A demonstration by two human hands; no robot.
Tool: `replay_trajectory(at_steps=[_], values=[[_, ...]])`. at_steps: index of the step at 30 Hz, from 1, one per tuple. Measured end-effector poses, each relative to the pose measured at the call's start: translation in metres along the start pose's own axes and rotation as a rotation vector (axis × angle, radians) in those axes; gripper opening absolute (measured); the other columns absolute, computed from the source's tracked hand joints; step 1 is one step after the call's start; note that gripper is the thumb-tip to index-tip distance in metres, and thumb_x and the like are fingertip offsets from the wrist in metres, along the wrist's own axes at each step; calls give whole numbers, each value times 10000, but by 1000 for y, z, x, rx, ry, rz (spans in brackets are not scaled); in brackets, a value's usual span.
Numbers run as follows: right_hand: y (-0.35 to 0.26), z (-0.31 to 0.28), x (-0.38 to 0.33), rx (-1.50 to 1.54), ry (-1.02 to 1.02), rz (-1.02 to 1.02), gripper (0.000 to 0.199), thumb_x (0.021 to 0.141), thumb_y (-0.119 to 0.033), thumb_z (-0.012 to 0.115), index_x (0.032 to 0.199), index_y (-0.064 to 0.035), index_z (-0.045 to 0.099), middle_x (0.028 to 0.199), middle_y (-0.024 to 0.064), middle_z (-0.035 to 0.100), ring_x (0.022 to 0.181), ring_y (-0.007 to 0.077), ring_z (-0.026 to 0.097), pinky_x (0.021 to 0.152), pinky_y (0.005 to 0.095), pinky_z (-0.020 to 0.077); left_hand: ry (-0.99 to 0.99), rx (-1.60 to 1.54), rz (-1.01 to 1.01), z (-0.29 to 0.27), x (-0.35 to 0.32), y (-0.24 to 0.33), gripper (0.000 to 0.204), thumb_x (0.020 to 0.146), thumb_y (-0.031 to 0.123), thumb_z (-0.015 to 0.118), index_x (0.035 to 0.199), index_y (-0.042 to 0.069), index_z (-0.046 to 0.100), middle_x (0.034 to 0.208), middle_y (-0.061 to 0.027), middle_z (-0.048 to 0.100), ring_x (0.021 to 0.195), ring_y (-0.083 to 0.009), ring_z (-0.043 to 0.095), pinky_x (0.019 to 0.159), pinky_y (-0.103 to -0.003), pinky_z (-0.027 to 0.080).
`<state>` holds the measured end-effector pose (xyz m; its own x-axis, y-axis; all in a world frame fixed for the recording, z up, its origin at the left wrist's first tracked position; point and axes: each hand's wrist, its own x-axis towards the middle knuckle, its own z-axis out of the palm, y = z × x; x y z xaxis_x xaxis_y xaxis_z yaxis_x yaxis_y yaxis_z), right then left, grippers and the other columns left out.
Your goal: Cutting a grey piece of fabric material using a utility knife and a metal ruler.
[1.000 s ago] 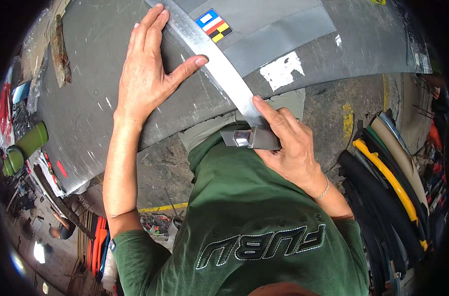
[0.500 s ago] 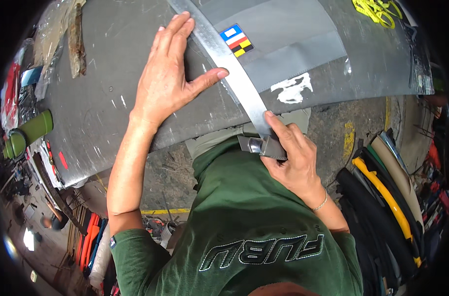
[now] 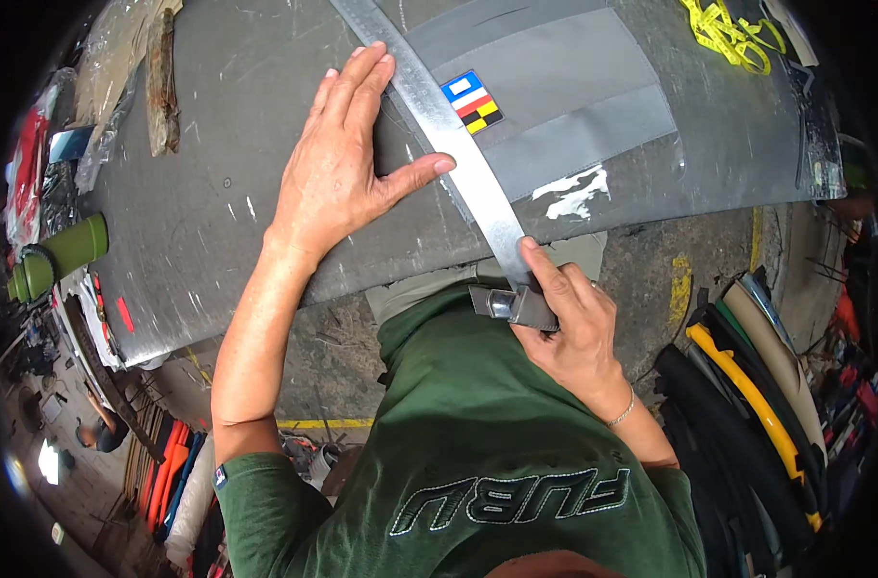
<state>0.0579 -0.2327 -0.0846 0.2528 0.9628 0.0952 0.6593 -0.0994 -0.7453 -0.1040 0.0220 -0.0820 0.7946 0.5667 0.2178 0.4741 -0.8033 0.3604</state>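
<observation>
A long steel ruler [image 3: 470, 173] lies slantwise over the table, along the left side of a grey sewn fabric piece [image 3: 593, 72]. The fabric bears a small patch [image 3: 473, 102] in blue, white, red, yellow and black. My left hand [image 3: 338, 169] lies flat with fingers stretched, fingertips and thumb on the ruler's edge. By the table's near edge, my right hand [image 3: 574, 323] is closed round a box cutter [image 3: 526, 308], its broad blade pointing left. My right index finger rests on the ruler's near end. The handle is mostly hidden in the palm.
The dark table [image 3: 208, 250] has a curved-looking near edge. A yellow tape measure [image 3: 733, 39] lies at the far right, a wooden stick [image 3: 162, 87] at the far left. A green cylinder [image 3: 68, 252] is at the left edge. Material rolls [image 3: 747, 376] stand on the right.
The ruler, fabric and table sit slightly lower in the picture. Both hands keep their places on the ruler, and the box cutter stays in my right hand.
</observation>
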Motion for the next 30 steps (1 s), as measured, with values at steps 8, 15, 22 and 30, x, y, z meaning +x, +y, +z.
replay_trajectory(at_steps=[8,15,22,30], values=[[-2,-3,0,-18,-22,4,871,643,-32,829,1475,-95,582,828,81,551,659,261,583,627,378,503,-6,8,-1,0,0,1,1027,765,539,858,1536,11,431,1598,-172,432,1474,-364,421,1260,-514,289],[-2,-4,0,-25,-44,7,824,666,-11,808,1459,-55,589,853,107,600,673,265,599,637,367,515,-1,0,-2,0,1,1,1023,750,512,876,1530,12,442,1596,-167,437,1477,-360,418,1261,-513,286],[-1,-3,1,-20,-38,0,825,662,6,802,1457,-47,588,844,111,599,666,262,598,633,364,516,0,-4,12,1,1,-1,1014,755,516,873,1529,18,450,1604,-163,433,1486,-366,407,1262,-512,281],[-4,-6,2,-17,-53,11,813,663,18,793,1448,-54,598,834,104,583,660,260,598,631,366,517,-15,99,11,-4,0,-3,741,939,425,724,1520,37,473,1567,-151,493,1506,-362,384,1267,-505,253]])
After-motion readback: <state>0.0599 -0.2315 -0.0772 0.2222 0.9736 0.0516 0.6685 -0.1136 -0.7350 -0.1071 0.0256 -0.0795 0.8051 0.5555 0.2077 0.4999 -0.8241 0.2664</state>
